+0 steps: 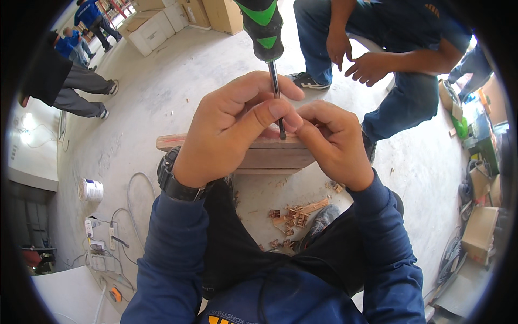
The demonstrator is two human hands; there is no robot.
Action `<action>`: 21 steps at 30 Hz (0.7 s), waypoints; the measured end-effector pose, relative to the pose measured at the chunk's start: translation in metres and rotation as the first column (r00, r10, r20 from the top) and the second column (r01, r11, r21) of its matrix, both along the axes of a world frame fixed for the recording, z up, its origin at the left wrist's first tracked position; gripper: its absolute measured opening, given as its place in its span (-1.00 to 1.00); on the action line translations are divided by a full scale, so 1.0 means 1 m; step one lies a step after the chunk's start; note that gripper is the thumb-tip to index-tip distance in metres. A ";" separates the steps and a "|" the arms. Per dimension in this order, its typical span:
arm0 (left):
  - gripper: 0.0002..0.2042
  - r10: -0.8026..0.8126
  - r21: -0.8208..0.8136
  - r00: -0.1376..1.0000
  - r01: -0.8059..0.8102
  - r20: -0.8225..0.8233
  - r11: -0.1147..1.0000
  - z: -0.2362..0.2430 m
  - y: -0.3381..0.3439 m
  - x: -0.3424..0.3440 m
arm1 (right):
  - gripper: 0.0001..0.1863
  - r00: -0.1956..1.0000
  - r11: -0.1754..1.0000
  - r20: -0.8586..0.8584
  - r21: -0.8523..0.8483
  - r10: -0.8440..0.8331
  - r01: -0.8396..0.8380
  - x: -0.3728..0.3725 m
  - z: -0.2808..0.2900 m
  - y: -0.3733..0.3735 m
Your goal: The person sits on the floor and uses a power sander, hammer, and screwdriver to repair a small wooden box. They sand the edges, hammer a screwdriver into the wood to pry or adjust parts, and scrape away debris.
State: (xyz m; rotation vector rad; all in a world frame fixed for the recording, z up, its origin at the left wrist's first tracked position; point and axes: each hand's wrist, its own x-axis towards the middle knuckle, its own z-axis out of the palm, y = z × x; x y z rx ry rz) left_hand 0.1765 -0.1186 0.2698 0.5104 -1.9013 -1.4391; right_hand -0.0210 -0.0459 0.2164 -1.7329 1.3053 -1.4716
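A screwdriver with a black and green handle (264,27) stands upright at top center, its metal shaft running down to the top edge of a wooden piece (270,159). My left hand (232,132) is curled around the shaft, thumb and fingers close about it. My right hand (334,146) has its fingers bent and drawn together beside the shaft's lower end, at the wood's edge. What its fingertips hold, if anything, is hidden. The wooden piece lies crosswise beyond my knees, partly covered by both hands.
A co-worker's hands (367,67) hang at upper right; other people (81,83) stand at upper left. Wood chips (294,218) lie between my legs. A white bucket (90,189), power strips and cables (110,237) are at left. Cardboard (480,232) is at right, boxes (218,13) at back.
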 end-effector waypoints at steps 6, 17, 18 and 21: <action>-0.86 0.061 -0.076 0.998 -0.062 -0.009 0.995 -0.005 0.006 0.000 | -0.53 0.986 0.971 0.122 0.199 0.110 -0.133 -0.043 0.008 0.001; -0.80 0.089 -0.249 0.990 -0.114 -0.108 0.962 -0.017 -0.017 -0.009 | -0.59 0.778 0.448 -0.609 0.745 0.155 0.495 -0.294 -0.322 0.114; -0.78 0.096 -0.218 0.988 -0.121 -0.120 0.969 -0.018 -0.019 -0.010 | -0.55 0.774 0.304 -0.623 0.763 0.113 0.570 -0.287 -0.364 0.134; -0.78 0.142 -0.184 0.985 -0.158 -0.102 0.970 -0.017 -0.023 -0.012 | -0.43 0.654 0.308 -0.756 0.629 0.027 0.714 -0.253 -0.457 0.185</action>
